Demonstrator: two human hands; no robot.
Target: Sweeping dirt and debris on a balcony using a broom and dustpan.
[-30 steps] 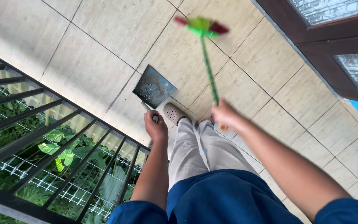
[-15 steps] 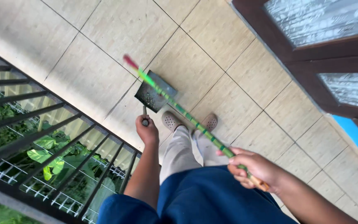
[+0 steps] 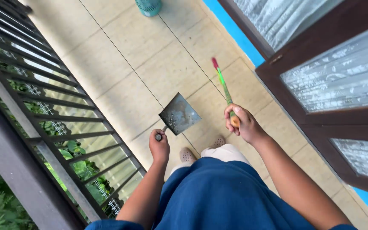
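My left hand grips the short handle of a grey metal dustpan, which hangs above the tiled floor with its flat blade pointing forward. My right hand is closed around a long green stick with a red tip, the handle of a broom, pointing away from me over the tiles. The broom's head is out of sight. Both hands are in front of my blue top, with my light trousers and shoes below.
A dark metal railing runs along the left, with green plants behind it. A brown wooden door with frosted glass panes stands at the right. A teal bin sits on the beige tiles far ahead.
The view has swung round to look along the balcony. My right hand has turned the green stick from slanting across my body to pointing forward. The dustpan stays in my left hand.
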